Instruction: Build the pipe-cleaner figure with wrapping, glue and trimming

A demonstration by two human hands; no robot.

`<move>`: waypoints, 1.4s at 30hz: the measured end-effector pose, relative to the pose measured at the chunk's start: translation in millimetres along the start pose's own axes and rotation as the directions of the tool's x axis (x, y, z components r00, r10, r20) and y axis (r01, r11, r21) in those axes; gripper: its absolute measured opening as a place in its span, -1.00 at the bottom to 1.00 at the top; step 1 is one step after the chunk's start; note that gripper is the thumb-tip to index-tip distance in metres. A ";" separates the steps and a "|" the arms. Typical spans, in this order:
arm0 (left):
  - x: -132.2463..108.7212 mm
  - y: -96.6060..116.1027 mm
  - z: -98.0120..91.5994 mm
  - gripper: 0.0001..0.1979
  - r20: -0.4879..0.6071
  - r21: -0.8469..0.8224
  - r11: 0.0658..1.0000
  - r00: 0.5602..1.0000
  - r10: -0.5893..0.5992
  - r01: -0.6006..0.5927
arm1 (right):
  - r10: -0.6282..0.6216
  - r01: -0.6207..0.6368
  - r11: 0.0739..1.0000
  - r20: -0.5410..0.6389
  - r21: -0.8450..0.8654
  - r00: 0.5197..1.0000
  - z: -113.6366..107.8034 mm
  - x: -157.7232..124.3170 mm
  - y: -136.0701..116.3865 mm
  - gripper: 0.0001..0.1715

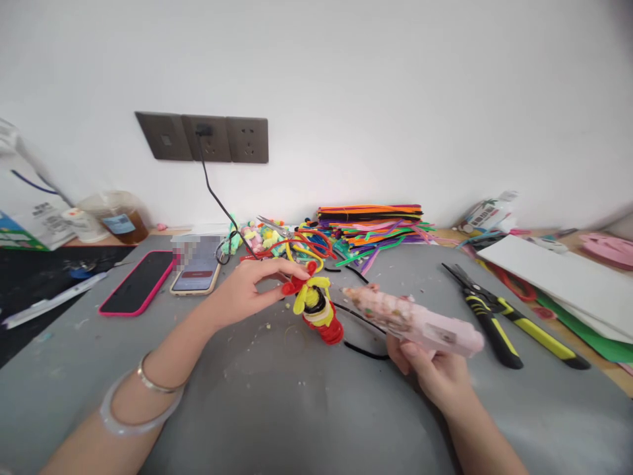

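My left hand (254, 287) pinches the red end of a small pipe-cleaner figure (326, 323) between thumb and fingers. The figure has yellow loops, a black and white middle and a red coiled body, and it lies tilted over the grey mat (237, 409). In my right hand (435, 373) is a pale pink hot glue gun (420, 323), the fingers wrapped round its handle. Its nozzle, crusted with glue and bits, points left and sits close to the yellow loops. Whether the tip touches them I cannot tell. Black pipe-cleaner pieces (366, 353) lie under the gun.
Behind the figure are a pile of coloured pipe cleaners (370, 227), pompoms (252, 237) and scissors (274, 225). Yellow-black pliers (494, 310) lie at right, near white sheets (558, 277). Two phones (138, 284) lie at left. A black cord (212, 191) runs down from the wall socket (205, 138).
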State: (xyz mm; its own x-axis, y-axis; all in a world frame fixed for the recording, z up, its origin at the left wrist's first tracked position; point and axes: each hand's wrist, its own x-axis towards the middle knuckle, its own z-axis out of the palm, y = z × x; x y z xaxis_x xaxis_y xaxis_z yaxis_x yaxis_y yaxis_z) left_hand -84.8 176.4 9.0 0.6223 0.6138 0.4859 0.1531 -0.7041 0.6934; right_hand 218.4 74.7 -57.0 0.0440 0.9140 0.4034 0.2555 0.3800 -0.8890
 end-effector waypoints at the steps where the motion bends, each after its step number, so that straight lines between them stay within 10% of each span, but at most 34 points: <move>1: -0.1 -0.1 -0.1 -0.76 0.001 0.012 1.000 1.000 -0.005 0.005 | 0.014 -0.013 0.997 -0.013 0.077 1.000 0.2 -0.2 -1.0 -0.52; 7: 0.4 1.6 -1.1 -0.77 0.006 0.065 0.996 0.998 -0.055 0.054 | 0.263 -0.209 0.952 -0.247 0.222 0.933 -10.7 24.5 1.8 -0.34; 14: 0.9 6.0 -3.1 -0.68 0.048 0.070 0.995 0.996 -0.076 0.072 | 0.597 -0.659 0.730 -0.302 -0.180 0.744 -41.5 51.5 13.1 -0.24; 27: -1.7 -6.2 -3.4 -0.72 0.062 -0.009 0.987 0.986 -0.158 0.159 | 0.744 -0.724 0.521 -0.175 -0.453 0.644 -53.9 49.3 -18.7 -0.22; 30: -1.4 -6.1 -3.2 -0.73 0.055 -0.044 0.983 0.983 -0.174 0.177 | 0.679 -0.661 0.500 -0.221 -0.560 0.700 -54.0 37.3 -34.8 -0.33; 34: -0.4 -6.1 -3.8 -0.73 0.054 -0.077 0.977 0.979 -0.196 0.199 | 0.381 -0.256 0.674 0.029 -0.693 0.924 -34.2 16.9 -53.3 -0.61; 37: -0.4 -7.3 -4.5 -0.74 0.052 -0.107 0.973 0.979 -0.198 0.203 | 0.284 -0.005 0.752 0.317 -0.659 0.905 -9.7 4.5 -54.2 -0.88; 42: -0.7 -8.3 -5.2 -0.74 0.048 -0.130 0.969 0.978 -0.203 0.208 | 0.211 0.129 0.701 0.376 -0.702 0.902 11.1 -4.3 -40.7 -0.80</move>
State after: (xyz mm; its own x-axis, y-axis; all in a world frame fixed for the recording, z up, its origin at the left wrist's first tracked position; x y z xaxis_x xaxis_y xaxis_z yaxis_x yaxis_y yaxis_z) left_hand -90.4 183.7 5.6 0.6147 0.7258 0.3088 0.1775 -0.5087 0.8425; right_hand 197.1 56.8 -25.1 -0.2698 0.9582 0.0952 0.8623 0.2844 -0.4189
